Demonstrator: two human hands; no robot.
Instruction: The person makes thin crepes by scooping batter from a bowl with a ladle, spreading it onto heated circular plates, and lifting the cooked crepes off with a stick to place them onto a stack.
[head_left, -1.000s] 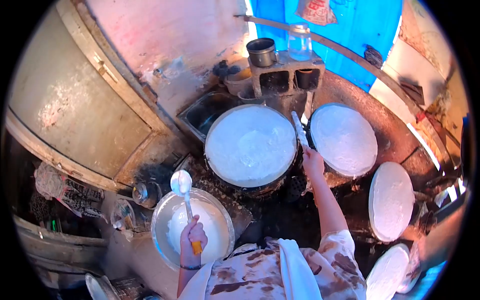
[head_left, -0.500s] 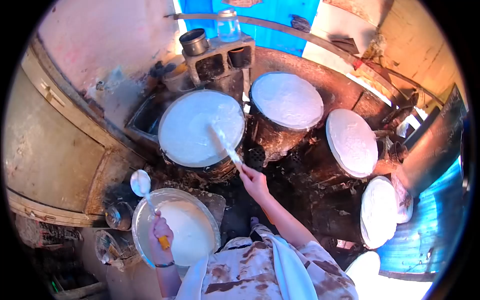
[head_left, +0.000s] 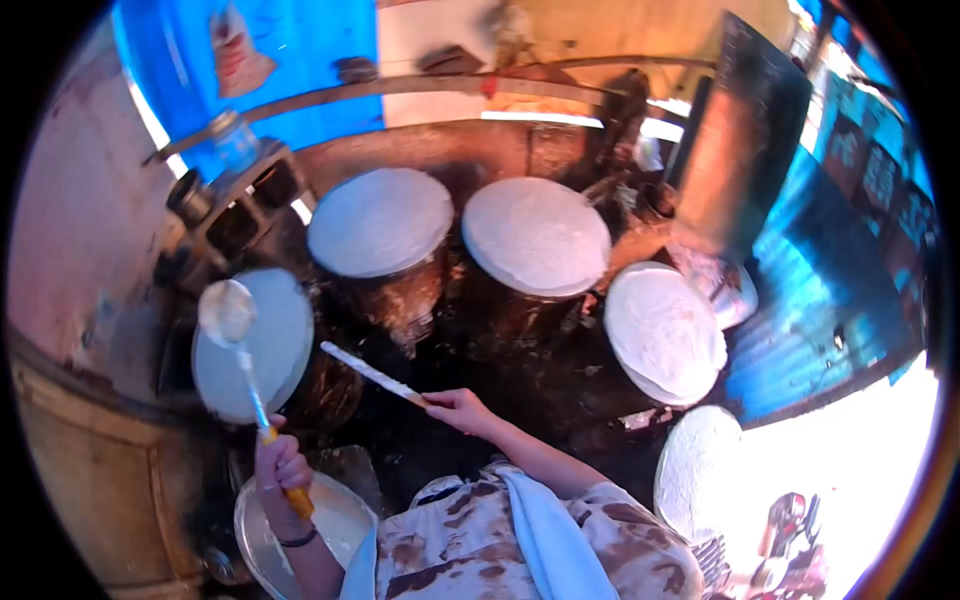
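Note:
My left hand [head_left: 282, 472] is wrapped round the yellow handle of a ladle [head_left: 228, 312], held up with its whitish bowl in front of the leftmost round griddle [head_left: 275, 345]. That griddle's top is covered in a smooth pale layer. Between the fingers of my right hand [head_left: 462, 412] is a long flat wooden spatula [head_left: 365, 370], its blade coated white and pointing left, apart from the griddles. Below my left hand stands a wide basin [head_left: 250, 535] of white batter, partly hidden by my arm.
More round tops with white sheets stand in an arc: one behind left [head_left: 382, 222], one behind right [head_left: 537, 237], others at right [head_left: 665, 335] and near right [head_left: 700, 470]. A jar [head_left: 235, 140] and metal pot [head_left: 188, 200] sit on a block. A dark board [head_left: 745, 140] leans at right.
My view has swung right. The spatula has come off the leftmost griddle's pale layer, and the ladle has risen from over the basin to in front of that griddle.

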